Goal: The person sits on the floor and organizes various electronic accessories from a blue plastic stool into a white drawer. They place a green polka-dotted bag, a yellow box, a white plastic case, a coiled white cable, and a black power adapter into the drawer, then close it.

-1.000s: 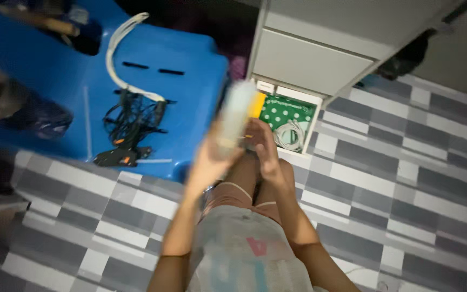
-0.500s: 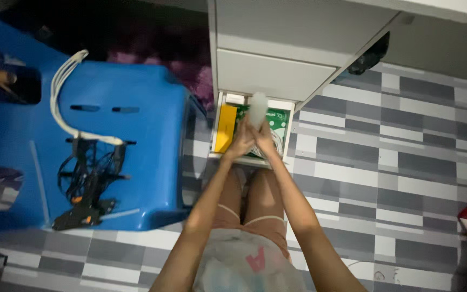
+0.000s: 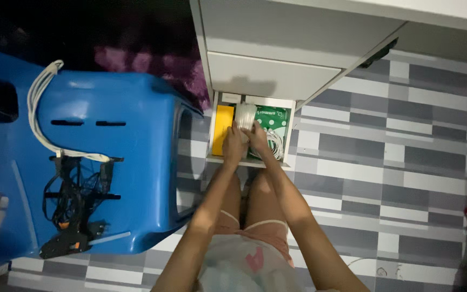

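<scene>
Both hands have carried the pale translucent bundle of slim plastic sticks (image 3: 245,115) down from chest height into the open bottom drawer of the white cabinet (image 3: 212,130).

We note the left hand (image 3: 234,145) and right hand (image 3: 257,138) closed round the bundle's lower end, fingers wrapped, palms facing; it stands roughly upright over the drawer, between a yellow flat packet (image 3: 224,128) and a green dotted box (image 3: 274,117) with a coiled white cable (image 3: 274,144) just beside. We judge the bundle light, stiff lengthwise, smooth and liable to splay or slide apart, so a grip round the middle should hold it best. On the blue plastic stool (image 3: 136,140) lie a black glue gun (image 3: 68,246) and tangled black cords (image 3: 77,189).
</scene>
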